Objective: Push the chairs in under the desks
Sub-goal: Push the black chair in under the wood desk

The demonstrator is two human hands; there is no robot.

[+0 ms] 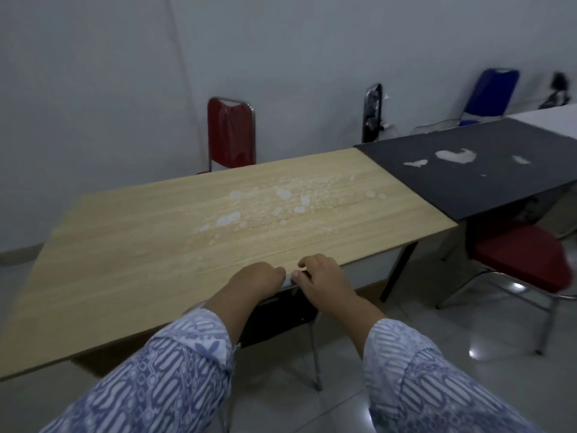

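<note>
Both hands closed on the backrest top of a black chair at the wooden desk's near edge.

The left hand [259, 281] and right hand [321, 278] were curled side by side over the black chair [281, 320] (its seat hidden beneath the wooden desk [156, 245]). In my judgement the push should run square, with even pressure, legs clear of the frame. A red chair [521, 260] stood pulled out from the adjoining black desk [487, 179].
</note>
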